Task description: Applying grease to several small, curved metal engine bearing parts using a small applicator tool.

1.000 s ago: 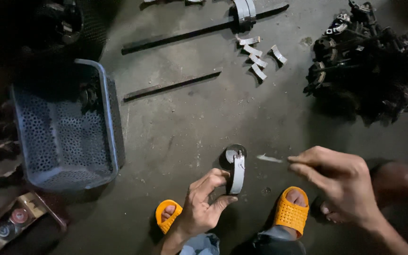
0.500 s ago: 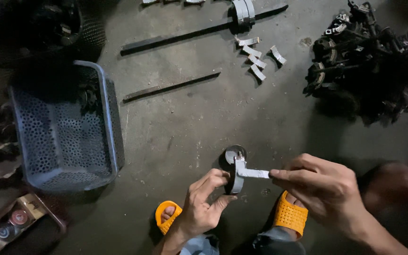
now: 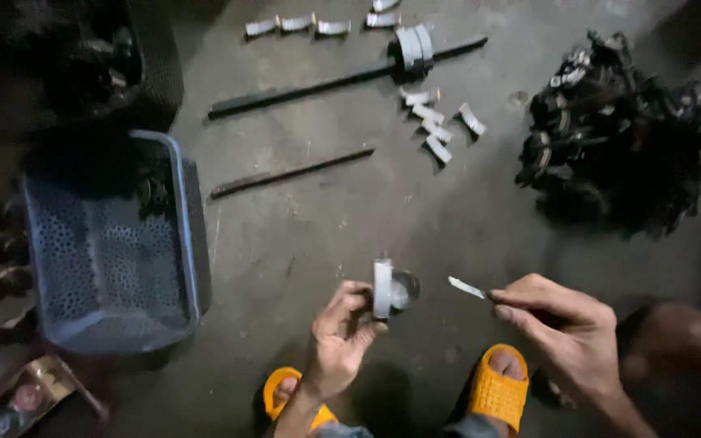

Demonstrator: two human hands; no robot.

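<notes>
Curved metal half-ring point(image 3: 384, 288) gripped in the fingers of the left hand point(image 3: 341, 341) above a concrete floor point(image 3: 302, 235), thin metal blade point(image 3: 469, 288) pinched in the right hand point(image 3: 557, 324), tip held just beside the half-ring, blue plastic basket point(image 3: 192, 243) set to the left, orange sandals point(image 3: 496, 389) seen below.

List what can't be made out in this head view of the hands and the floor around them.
- Small grey ring-shaped part in the left hand: blurred, its kind unclear.
- Thin blade in the right hand: handle hidden by the fingers.
- Dark heap: too dim to separate pieces.
- Blue basket: contents in shadow.
- Box: cut off by the bottom edge.
</notes>
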